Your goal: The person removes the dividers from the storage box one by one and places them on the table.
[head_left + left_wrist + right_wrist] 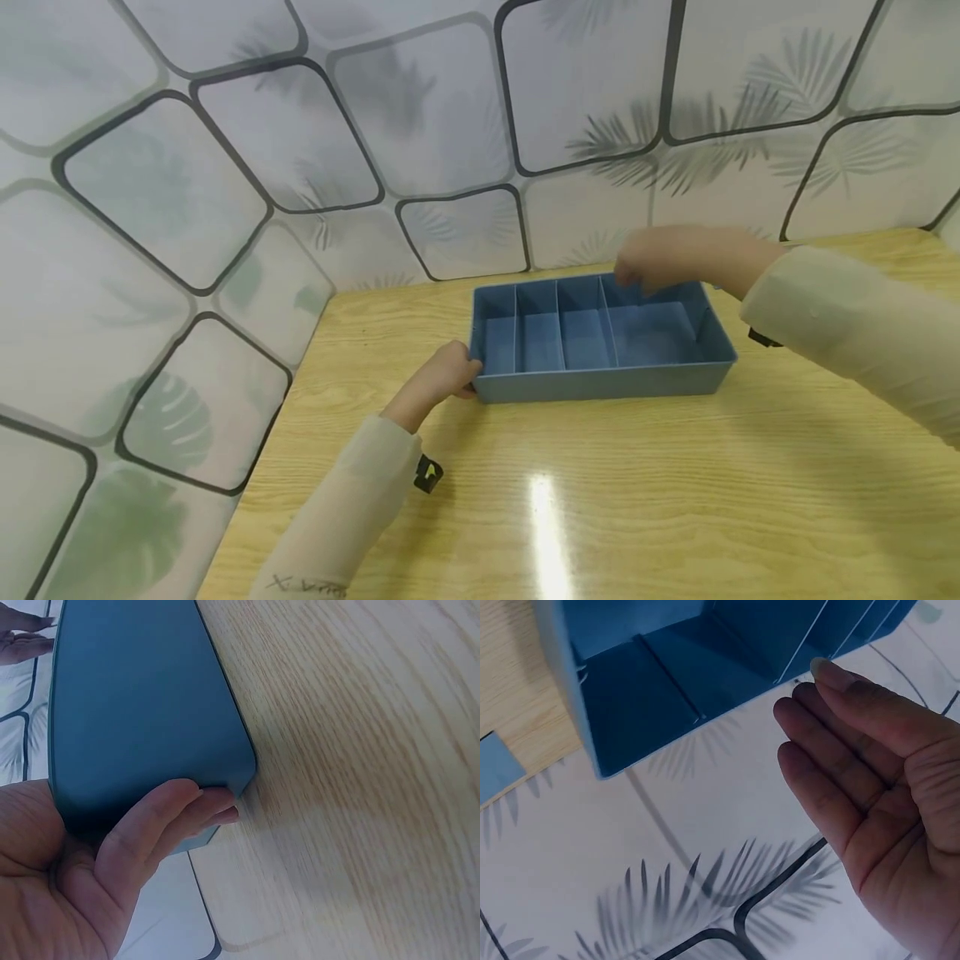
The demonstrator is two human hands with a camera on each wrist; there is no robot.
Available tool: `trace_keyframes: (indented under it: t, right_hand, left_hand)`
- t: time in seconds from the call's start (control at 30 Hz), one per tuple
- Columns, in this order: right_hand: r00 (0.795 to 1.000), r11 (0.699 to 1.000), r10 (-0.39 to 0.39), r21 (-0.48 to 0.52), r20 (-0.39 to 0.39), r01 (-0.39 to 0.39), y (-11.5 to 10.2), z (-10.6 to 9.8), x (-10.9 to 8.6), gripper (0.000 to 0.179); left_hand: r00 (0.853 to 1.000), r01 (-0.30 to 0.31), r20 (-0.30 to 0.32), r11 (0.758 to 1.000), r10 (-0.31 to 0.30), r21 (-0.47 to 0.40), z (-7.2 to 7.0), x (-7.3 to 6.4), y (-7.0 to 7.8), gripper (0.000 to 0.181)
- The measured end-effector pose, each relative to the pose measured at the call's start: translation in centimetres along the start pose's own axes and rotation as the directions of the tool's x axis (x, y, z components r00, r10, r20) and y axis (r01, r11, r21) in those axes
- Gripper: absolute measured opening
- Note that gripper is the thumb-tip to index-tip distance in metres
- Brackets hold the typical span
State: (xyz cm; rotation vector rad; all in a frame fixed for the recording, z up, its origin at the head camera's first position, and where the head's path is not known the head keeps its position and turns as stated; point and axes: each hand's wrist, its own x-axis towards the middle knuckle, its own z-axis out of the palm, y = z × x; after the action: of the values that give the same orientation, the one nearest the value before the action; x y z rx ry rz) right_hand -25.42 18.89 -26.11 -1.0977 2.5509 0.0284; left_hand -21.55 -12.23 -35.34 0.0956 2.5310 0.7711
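Observation:
A blue plastic organizer box [600, 385] lies on the wooden table, with three thin dividers [558, 325] toward its left side and a wider compartment at the right. My left hand [447, 371] holds the box's left end at the front corner. In the left wrist view its fingers [146, 829] wrap against the blue outer wall; the thumb is hidden. Over the back rim of the wide compartment hovers my right hand [663, 257], slightly blurred. The right wrist view shows that hand's fingers loosely bent, apart from the box, with nothing between them.
A small flat blue piece [500, 766] lies on the table beyond the box's right end, mostly hidden by my right wrist in the head view. Behind the table [637, 483] stands a wall [457, 108] with leaf-and-tile patterned covering; it also runs along the left side.

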Motion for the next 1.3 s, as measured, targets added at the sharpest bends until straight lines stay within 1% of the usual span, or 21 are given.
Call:
trace_keyframes:
  t: [0.07, 0.13, 0.2, 0.37, 0.47, 0.63, 0.83, 0.97, 1.1, 1.3]
  right_hand:
    - [1.000, 0.999, -0.022, -0.034, -0.002, 0.022, -0.3, 0.2, 0.5, 0.018]
    - [1.000, 0.999, -0.022, -0.043, 0.005, 0.022, -0.7, 0.3, 0.9, 0.022]
    - [0.999, 0.998, -0.032, -0.057, 0.000, 0.032, -1.1, 0.3, 1.1, 0.029]
    - [0.997, 0.991, -0.075, -0.115, -0.008, 0.074, -1.9, 0.6, 1.5, 0.025]
    - [0.996, 0.984, -0.087, -0.152, 0.012, 0.088, -2.4, 0.9, 1.8, 0.027]
    - [0.994, 0.981, -0.087, -0.171, 0.065, 0.097, -3.0, 1.3, 2.2, 0.028]
    - [0.992, 0.988, -0.053, -0.140, 0.110, 0.068, -3.4, 1.6, 2.4, 0.030]
    - [0.990, 0.986, -0.030, -0.160, 0.136, 0.051, -3.5, 1.9, 2.7, 0.032]
    - [0.989, 0.981, -0.028, -0.185, 0.142, 0.054, -3.6, 2.5, 3.0, 0.032]
    - [0.992, 0.974, -0.029, -0.220, 0.123, 0.056, -3.6, 3.2, 3.5, 0.035]
  left_hand:
    - [1.000, 0.003, 0.001, 1.000, -0.003, -0.001, 0.0, -0.1, 0.0, 0.033]
    - [1.000, 0.005, 0.003, 1.000, -0.005, 0.000, 0.0, -0.1, 0.0, 0.033]
    - [1.000, 0.005, 0.005, 1.000, -0.005, 0.001, 0.0, 0.0, 0.0, 0.034]
    - [1.000, 0.006, 0.004, 1.000, -0.006, 0.007, 0.0, 0.0, 0.0, 0.035]
    - [1.000, 0.007, 0.003, 1.000, -0.008, 0.012, 0.0, 0.0, 0.0, 0.036]
    - [1.000, 0.007, 0.009, 1.000, -0.007, 0.007, -0.1, -0.1, 0.0, 0.038]
    - [1.000, 0.007, 0.005, 1.000, -0.007, 0.007, -0.1, 0.0, 0.2, 0.036]
    - [1.000, 0.014, 0.005, 1.000, -0.014, 0.001, 0.0, 0.1, 0.1, 0.037]
    - [1.000, 0.013, 0.010, 1.000, -0.013, -0.013, 0.0, 0.2, 0.0, 0.036]
    - [1.000, 0.020, 0.010, 0.999, -0.020, -0.031, 0.0, 0.3, 0.1, 0.035]
